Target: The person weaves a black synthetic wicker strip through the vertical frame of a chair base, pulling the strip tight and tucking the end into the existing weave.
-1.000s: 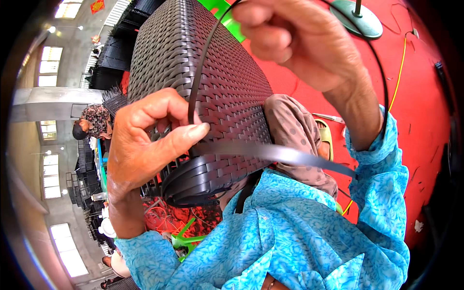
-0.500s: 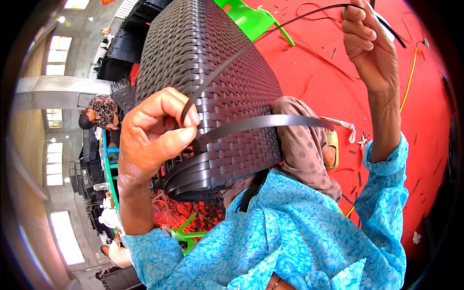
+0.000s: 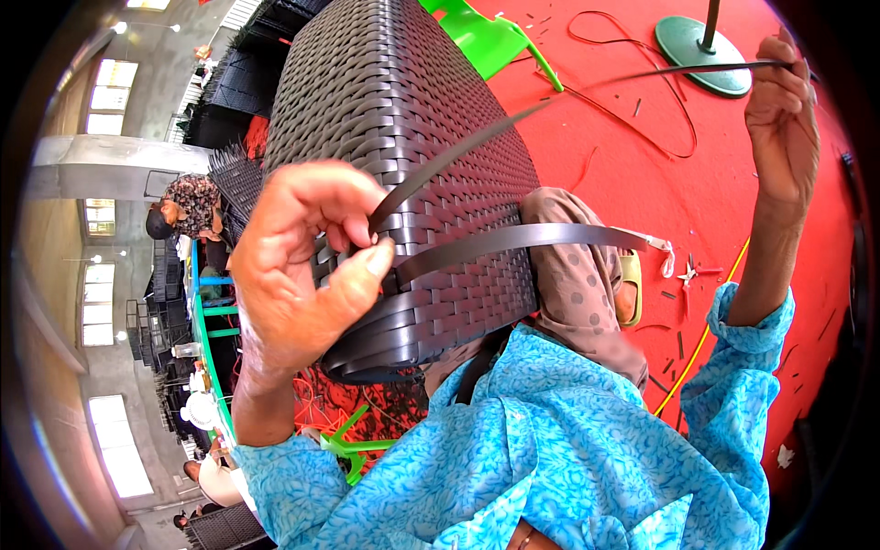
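Observation:
A dark brown woven wicker piece (image 3: 344, 105) stands in front of me, leaning against my knee. At its near edge, my left hand (image 3: 302, 261) is closed, thumb and forefinger pinching a flat plastic strip (image 3: 467, 147). From there the strip runs taut up to the right, where my right hand (image 3: 784, 128) is closed around its other stretch, raised high over the floor. A second length of flat strip (image 3: 532, 235) arches out from the weave below my left fingers and crosses my knee. My left hand hides where the strip enters the weave.
A green plastic chair (image 3: 481, 46) and a green round stand base (image 3: 680, 50) are beyond the wicker. Red-handled cutters (image 3: 687, 275), a white-handled tool (image 3: 653, 241), a yellow cable (image 3: 698, 348) and strip scraps lie on red flooring. Another person (image 3: 194, 215) sits far left.
My right hand has moved outward to the right, drawing the strip along. The loose loop at the wicker's near lower end has drawn in close. My left hand has shifted slightly right.

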### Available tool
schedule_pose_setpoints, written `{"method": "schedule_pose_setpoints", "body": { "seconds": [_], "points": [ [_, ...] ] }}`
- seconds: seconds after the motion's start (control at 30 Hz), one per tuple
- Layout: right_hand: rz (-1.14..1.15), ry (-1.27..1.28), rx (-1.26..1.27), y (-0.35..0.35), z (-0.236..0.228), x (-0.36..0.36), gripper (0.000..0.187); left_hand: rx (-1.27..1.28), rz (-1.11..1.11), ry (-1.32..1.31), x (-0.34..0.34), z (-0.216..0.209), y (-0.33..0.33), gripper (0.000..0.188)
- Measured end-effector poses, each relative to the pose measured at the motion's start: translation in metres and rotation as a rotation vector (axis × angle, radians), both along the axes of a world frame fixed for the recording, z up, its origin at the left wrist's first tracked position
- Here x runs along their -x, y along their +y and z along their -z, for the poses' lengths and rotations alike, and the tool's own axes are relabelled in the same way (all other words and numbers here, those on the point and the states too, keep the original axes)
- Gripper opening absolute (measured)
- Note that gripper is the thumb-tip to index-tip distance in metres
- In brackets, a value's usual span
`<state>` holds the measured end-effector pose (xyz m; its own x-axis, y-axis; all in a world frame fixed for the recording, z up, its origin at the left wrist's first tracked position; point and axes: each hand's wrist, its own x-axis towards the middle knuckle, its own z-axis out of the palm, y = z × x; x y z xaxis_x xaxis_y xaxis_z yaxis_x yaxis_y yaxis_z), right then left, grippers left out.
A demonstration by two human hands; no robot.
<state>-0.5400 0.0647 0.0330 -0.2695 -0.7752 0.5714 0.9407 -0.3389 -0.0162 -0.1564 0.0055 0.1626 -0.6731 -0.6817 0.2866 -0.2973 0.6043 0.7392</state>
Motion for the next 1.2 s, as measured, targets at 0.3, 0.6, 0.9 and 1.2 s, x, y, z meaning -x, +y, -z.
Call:
{"method": "schedule_pose_setpoints", "body": {
  "seconds": [0.3,0.6,0.9,1.2],
  "points": [
    [0.190,-0.017,-0.197,0.002,0.008,-0.011,0.039,0.428,0.095,-0.347,-0.014,-0.013,0.027,0.039],
    [0.014,-0.016,-0.124,0.004,0.062,0.031,0.031,0.640,0.282,-0.421,-0.022,-0.003,0.035,0.032],
    [-0.107,-0.041,-0.165,0.006,0.080,0.037,0.024,1.210,0.178,-0.426,-0.030,0.023,0.050,0.016],
    [-0.076,-0.038,-0.237,0.009,0.068,0.029,0.027,1.185,0.213,-0.449,-0.036,0.030,0.047,0.016]
  ]
}}
